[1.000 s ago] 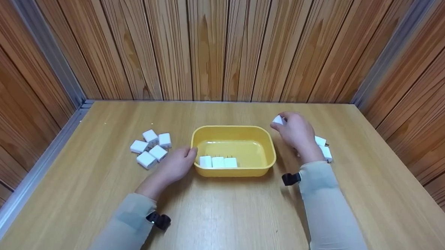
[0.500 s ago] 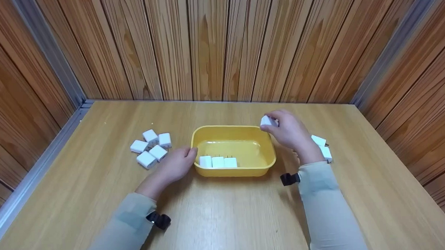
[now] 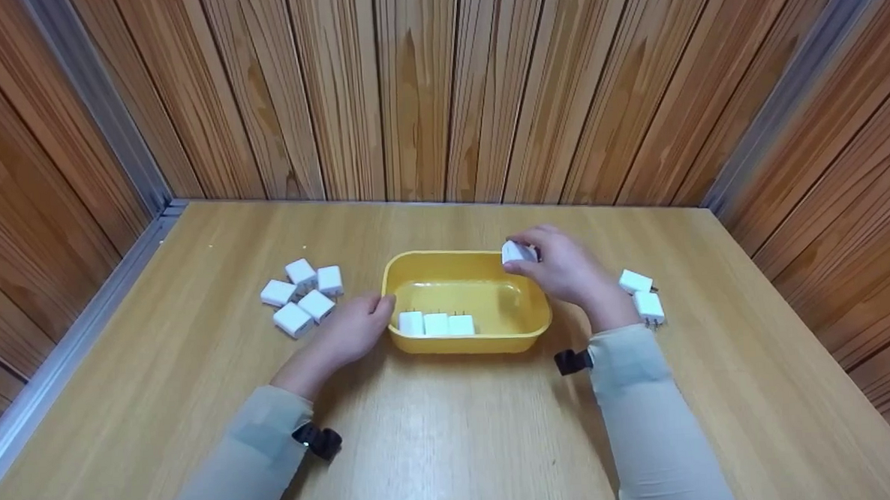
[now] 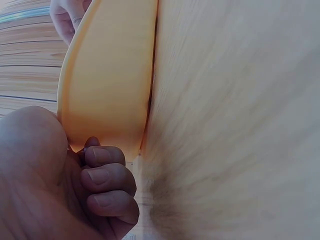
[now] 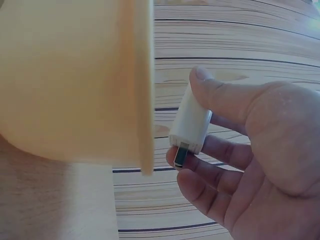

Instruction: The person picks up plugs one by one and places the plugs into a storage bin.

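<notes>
In the head view a yellow plastic tub [image 3: 468, 344] stands mid-table. My left hand [image 3: 352, 331] grips its left rim, thumb at the top edge; the left wrist view has the fingers [image 4: 107, 177] curled against the tub's outer wall. Between the thumb and fingers of my right hand [image 3: 570, 271] is a white plug adapter [image 3: 516, 253], held over the tub's back right rim. The right wrist view shows this adapter tilted, a flat metal prong at its lower end. Three white adapters [image 3: 436, 325] sit in a row along the tub's front wall, thin prongs pointing up.
Several white adapters [image 3: 293, 319] lie in a loose cluster left of the tub. Two others [image 3: 648, 306] rest on the right, beyond my right wrist. Wood-panelled walls [image 3: 423, 93] close off the table's back and sides.
My right hand has moved left with the adapter, from beside the tub to over its back right rim. The two adapters on the right show more fully. My left hand and the tub have stayed put.
</notes>
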`<state>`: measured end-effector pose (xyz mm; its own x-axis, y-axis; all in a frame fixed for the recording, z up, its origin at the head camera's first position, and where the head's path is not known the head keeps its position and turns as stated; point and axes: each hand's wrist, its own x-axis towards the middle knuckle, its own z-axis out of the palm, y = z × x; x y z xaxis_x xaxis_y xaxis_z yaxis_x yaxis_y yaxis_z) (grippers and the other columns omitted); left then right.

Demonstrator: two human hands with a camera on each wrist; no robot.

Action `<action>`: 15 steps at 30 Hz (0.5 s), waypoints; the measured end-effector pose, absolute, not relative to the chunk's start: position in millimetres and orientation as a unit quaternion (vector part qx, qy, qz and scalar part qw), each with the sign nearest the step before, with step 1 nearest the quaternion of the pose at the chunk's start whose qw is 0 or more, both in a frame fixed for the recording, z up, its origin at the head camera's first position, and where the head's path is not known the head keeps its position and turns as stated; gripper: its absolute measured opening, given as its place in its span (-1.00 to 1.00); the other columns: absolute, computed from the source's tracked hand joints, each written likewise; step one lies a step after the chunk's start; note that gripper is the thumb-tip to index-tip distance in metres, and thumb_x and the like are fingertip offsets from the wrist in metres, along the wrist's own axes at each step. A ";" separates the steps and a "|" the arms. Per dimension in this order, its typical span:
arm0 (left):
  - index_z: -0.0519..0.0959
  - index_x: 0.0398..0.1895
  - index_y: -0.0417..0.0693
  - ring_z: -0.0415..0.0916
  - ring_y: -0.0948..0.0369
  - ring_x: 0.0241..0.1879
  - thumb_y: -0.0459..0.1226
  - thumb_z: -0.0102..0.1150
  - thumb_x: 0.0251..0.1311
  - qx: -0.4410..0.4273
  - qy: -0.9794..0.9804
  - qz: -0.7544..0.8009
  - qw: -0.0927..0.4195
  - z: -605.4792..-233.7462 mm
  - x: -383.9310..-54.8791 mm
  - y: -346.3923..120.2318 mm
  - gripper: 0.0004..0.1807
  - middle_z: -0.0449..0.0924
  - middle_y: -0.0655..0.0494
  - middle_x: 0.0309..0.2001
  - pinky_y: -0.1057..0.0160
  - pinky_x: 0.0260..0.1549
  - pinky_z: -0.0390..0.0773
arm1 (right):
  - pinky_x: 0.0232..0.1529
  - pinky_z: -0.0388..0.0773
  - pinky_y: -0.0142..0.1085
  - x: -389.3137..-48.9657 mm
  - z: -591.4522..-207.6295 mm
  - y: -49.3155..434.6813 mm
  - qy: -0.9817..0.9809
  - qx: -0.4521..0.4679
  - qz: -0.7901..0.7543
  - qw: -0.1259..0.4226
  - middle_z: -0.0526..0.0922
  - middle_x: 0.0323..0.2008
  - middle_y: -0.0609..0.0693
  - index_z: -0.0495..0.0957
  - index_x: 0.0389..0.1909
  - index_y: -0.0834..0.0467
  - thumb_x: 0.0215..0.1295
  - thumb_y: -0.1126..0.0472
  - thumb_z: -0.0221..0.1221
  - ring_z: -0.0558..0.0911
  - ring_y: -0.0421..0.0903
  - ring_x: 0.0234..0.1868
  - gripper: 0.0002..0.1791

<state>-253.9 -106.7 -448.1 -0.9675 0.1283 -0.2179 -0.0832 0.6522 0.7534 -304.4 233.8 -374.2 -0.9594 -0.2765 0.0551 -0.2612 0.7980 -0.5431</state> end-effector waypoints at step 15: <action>0.59 0.44 -0.05 0.59 0.00 0.09 0.17 -0.23 0.76 0.026 0.906 0.406 0.113 -450.1 -254.8 -106.7 -0.36 0.65 0.00 0.06 -0.10 0.24 0.56 | 0.32 0.57 0.14 -300.1 -377.5 225.4 0.939 -0.198 -0.274 0.058 0.65 0.30 0.04 0.64 0.45 0.05 0.51 0.02 0.46 0.61 0.11 0.25 -0.44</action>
